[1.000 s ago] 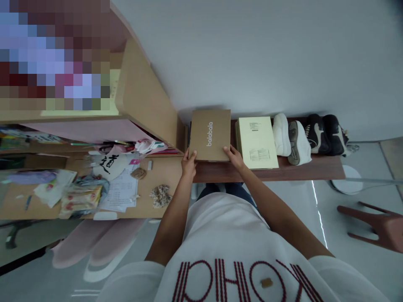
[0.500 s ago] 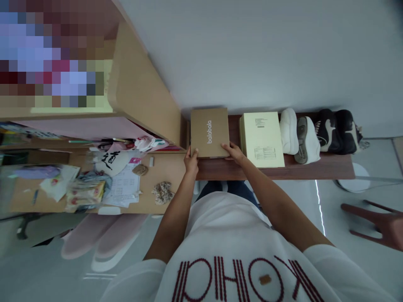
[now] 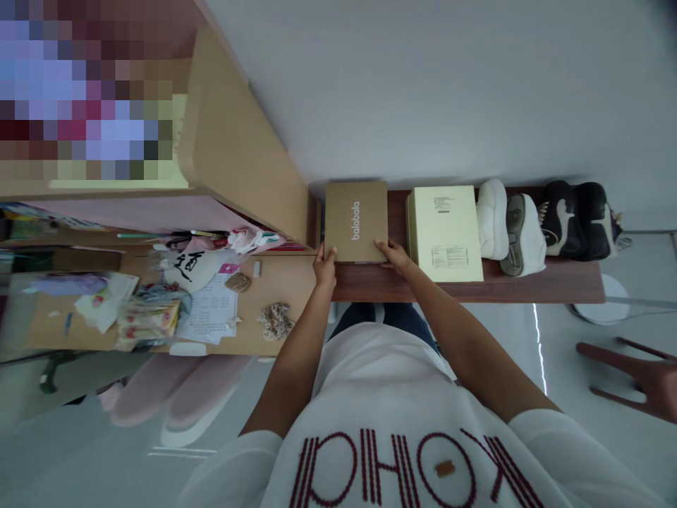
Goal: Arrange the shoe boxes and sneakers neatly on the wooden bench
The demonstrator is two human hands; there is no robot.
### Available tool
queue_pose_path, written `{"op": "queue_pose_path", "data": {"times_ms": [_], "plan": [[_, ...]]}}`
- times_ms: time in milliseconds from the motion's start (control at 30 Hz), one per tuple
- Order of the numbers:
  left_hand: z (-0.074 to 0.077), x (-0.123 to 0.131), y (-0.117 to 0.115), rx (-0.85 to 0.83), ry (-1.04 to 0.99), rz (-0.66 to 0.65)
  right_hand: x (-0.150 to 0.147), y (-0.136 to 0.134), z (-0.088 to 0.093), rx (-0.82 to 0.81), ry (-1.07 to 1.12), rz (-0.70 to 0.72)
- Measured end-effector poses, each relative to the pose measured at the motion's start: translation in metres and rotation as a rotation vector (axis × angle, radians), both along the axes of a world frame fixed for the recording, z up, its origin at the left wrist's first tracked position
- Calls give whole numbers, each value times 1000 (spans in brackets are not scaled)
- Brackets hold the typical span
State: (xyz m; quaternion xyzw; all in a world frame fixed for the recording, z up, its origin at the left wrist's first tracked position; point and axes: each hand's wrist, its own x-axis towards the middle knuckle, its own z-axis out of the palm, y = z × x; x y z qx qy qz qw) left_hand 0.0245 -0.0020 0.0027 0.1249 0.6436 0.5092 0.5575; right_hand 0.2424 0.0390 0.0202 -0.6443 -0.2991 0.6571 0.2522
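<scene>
your left hand (image 3: 324, 268) holding the near corner of the brown box (image 3: 355, 221), your right hand (image 3: 394, 255) holding its near edge, fingers closed on it, box flat on the wood shelf (image 3: 497, 288), yellow box (image 3: 444, 233) just beside it, then white shoes (image 3: 508, 229), then black shoes (image 3: 576, 220)

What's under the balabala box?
The brown balabala box sits on a dark wooden shelf, which shows along its near side. The patch directly beneath is covered, so anything there can't be seen. The left hand and right hand touch the near edge.
</scene>
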Motion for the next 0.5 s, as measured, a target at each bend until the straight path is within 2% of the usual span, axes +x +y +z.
{"op": "queue_pose_path", "data": {"times_ms": [133, 233, 367, 433, 500], "plan": [[1, 1, 4, 48, 145, 51, -2, 3, -2, 49, -98, 23], [8, -5, 5, 52, 242, 49, 5, 3, 3, 176, -243, 50], [26, -7, 6, 122, 458, -4, 34, -4, 17, 343, -308, 51], [37, 4, 9, 185, 554, -73, 54, -9, 25, 383, -280, 10], [47, 25, 12, 246, 574, -155, 76, -14, 31, 403, -262, -47]]}}
